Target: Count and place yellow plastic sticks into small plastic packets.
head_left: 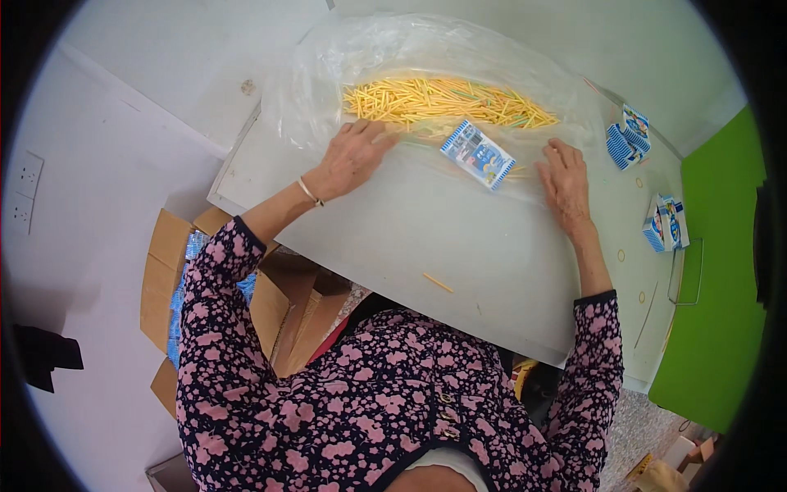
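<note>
A large clear plastic bag [385, 49] lies along the far side of the white table, holding a heap of thin yellow sticks [443, 98], a few of them greenish. My left hand [352, 157] is bent over the bag's near edge at the left end of the heap, its fingers closed on the plastic. Right of the heap, my right hand [566, 182] rests with fingers apart by the bag's near edge, holding nothing visible. Between both hands, a small blue-and-white packet [478, 155] sits tilted on the bag's near edge.
One loose yellow stick [438, 282] lies on the white table [393, 221] near its front edge. More blue-and-white packets [666, 223] and several rubber bands [620, 255] lie at the right, beside a green panel [713, 271]. An open cardboard box [161, 279] with blue packets stands at the lower left.
</note>
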Action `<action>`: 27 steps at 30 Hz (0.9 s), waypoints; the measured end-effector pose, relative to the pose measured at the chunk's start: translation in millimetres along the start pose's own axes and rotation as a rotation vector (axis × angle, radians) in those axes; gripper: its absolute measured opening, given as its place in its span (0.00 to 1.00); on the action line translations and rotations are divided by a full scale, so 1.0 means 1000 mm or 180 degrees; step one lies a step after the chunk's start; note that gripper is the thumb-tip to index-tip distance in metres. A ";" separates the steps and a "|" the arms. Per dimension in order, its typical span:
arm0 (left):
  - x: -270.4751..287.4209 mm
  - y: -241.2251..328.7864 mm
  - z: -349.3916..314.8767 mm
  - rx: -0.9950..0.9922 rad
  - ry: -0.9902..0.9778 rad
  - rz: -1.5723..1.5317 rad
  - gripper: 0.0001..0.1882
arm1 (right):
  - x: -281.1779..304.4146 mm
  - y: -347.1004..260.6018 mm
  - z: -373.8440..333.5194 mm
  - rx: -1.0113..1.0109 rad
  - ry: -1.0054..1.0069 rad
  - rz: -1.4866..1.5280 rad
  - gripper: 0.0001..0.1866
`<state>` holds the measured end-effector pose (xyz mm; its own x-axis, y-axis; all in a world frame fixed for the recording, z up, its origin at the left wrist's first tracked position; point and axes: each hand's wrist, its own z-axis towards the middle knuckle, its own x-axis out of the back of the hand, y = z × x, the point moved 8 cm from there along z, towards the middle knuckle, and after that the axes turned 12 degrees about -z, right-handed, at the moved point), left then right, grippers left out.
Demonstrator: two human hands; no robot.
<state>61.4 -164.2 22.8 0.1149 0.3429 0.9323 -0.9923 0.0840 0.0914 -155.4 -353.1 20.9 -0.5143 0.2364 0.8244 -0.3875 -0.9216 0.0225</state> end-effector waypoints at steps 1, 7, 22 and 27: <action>0.010 0.021 0.004 -0.0269 0.0246 -0.0018 0.14 | 0.001 -0.008 0.001 -0.0004 -0.0012 -0.0015 0.16; -0.021 0.080 0.019 -0.0617 0.0201 -0.0819 0.14 | -0.023 -0.055 0.018 -0.0081 -0.0373 0.0644 0.19; -0.053 0.075 0.033 -0.0049 0.0203 -0.1099 0.17 | -0.039 -0.026 -0.026 -0.1993 -0.1424 0.3840 0.05; -0.054 0.071 0.040 -0.0008 0.0295 -0.0956 0.18 | -0.027 -0.014 -0.036 -0.2134 -0.0764 0.4263 0.05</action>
<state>-17.3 -214.1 -6.8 0.4069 0.3862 0.8278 -0.9131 0.1968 0.3570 -163.4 -335.9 -21.9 -0.6516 -0.7521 0.0989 -0.0496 -0.0879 -0.9949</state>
